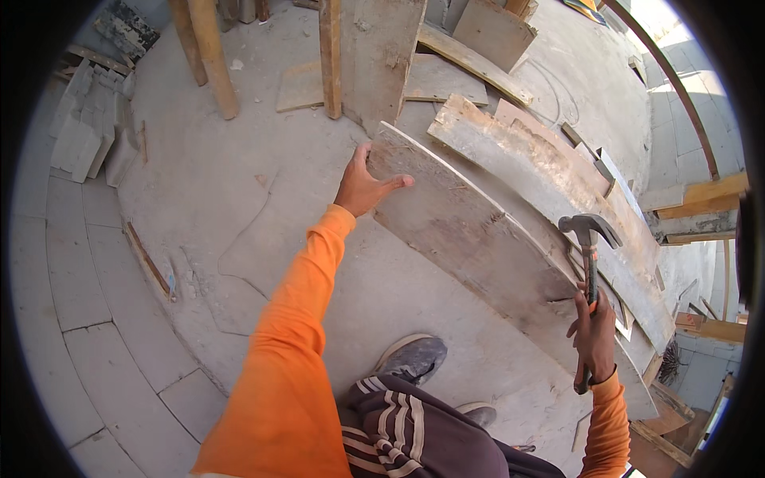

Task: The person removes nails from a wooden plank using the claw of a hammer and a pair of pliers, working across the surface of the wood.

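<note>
The left hand (366, 187) clasps the far end of a wide plank (462, 223), its thumb laid along the broad face and its fingers hooked around the end edge, where the tips are hidden. The plank is above the concrete floor (239, 183), its grey, stained face toward the wearer; it slants from the left hand down past the right hand toward the lower right. Whether its lower edge touches the floor cannot be told.

The right hand (594, 334) is wrapped around the handle of a claw hammer (588, 263), just in front of the plank's near part. The hammer stands roughly upright, head above the fist, claw curving to the right, the butt showing below the hand. Both forearms wear orange sleeves (291, 319).

Beyond the plank, toward the floor's right edge, a second, pale-blotched board (510, 155) lies at a similar slant over other boards. At the floor's far edge a broad panel (378, 60) stands upright beside a wooden post (331, 60). Near the floor's left edge, a thin wooden strip (150, 259) lies beside grey blockwork (96, 311), with a stack of pale slabs (88, 119) at the far left corner. A dark shoe (413, 358) is on the floor below the plank, beside striped trousers (430, 430).
</note>
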`<state>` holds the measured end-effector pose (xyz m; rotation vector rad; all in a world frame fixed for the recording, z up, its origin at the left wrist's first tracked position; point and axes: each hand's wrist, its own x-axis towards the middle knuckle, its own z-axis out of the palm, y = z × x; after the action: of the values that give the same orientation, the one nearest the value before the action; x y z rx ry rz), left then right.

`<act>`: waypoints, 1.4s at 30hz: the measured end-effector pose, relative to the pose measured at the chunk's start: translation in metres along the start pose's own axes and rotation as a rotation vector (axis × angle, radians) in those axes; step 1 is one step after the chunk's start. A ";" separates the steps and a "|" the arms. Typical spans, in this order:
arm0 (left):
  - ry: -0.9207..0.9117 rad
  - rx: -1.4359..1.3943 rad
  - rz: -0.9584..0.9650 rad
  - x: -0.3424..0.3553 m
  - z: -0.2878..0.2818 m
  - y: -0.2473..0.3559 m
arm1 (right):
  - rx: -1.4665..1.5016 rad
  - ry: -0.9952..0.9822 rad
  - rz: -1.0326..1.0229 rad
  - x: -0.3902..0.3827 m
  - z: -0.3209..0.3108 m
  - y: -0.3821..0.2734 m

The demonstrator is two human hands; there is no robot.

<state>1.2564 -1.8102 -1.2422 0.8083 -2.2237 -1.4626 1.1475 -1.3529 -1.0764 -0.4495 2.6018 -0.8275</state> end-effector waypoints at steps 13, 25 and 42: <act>0.112 -0.135 -0.024 -0.017 -0.009 0.010 | -0.167 -0.078 -0.005 0.026 -0.022 -0.035; 0.155 0.212 -0.306 -0.050 -0.044 0.082 | -0.395 -0.187 -0.417 0.009 0.023 -0.155; 0.166 0.266 -0.341 -0.052 -0.043 0.060 | -0.398 -0.149 -0.530 0.033 0.038 -0.188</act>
<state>1.3055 -1.7901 -1.1690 1.3991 -2.2602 -1.1925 1.1695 -1.5303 -1.0000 -1.2984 2.5300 -0.3860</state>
